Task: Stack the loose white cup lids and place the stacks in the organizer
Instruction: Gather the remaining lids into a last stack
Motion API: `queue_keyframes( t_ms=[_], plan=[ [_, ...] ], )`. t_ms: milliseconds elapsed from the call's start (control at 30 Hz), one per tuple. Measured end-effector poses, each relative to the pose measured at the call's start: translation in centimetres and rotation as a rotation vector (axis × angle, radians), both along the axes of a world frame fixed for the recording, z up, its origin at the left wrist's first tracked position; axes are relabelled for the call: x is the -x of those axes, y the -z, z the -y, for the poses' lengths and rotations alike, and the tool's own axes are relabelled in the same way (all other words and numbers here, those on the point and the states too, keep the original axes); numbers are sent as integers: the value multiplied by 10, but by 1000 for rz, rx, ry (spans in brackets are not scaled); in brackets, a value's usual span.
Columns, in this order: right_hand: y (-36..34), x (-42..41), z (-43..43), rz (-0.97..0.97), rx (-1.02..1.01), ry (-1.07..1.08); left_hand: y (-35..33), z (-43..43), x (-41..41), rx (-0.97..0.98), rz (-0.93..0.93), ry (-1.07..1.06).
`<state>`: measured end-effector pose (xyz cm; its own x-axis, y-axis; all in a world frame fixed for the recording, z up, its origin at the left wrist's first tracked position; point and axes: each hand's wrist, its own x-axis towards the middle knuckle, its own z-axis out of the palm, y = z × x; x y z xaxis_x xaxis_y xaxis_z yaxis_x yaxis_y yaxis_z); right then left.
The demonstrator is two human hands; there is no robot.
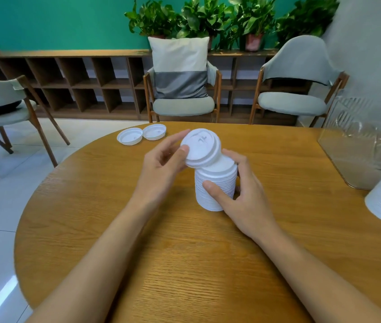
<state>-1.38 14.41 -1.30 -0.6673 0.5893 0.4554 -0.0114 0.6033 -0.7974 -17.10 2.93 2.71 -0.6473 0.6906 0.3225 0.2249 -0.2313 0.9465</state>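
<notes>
Head view: on the grained wooden table (185, 264), the right hand (243, 197) wraps a ribbed white lid stack (215, 185); the left hand (161, 164) pinches a domed lid (200, 148) tilted over it. The clear organizer (357, 145), seemingly plastic, stands far right.

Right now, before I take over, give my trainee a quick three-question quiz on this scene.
1. True or false: the left hand holds a lid flat on the table.
2. Which hand grips the stack? A left, B right, C neither.
3. How many loose lids lie near the table's far edge?
Key: 1 false, it is tilted over the stack. 2 B, the right hand. 3 two.
</notes>
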Motion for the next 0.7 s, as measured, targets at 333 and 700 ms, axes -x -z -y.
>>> queue_keyframes(
  t_ms=[333,700],
  plan=[
    [2,0,-3,7,-34,12,14,-11,-15,61,-297,-125],
    [3,1,-3,-5,6,2,9,-9,-10,48,-183,91]
  ],
)
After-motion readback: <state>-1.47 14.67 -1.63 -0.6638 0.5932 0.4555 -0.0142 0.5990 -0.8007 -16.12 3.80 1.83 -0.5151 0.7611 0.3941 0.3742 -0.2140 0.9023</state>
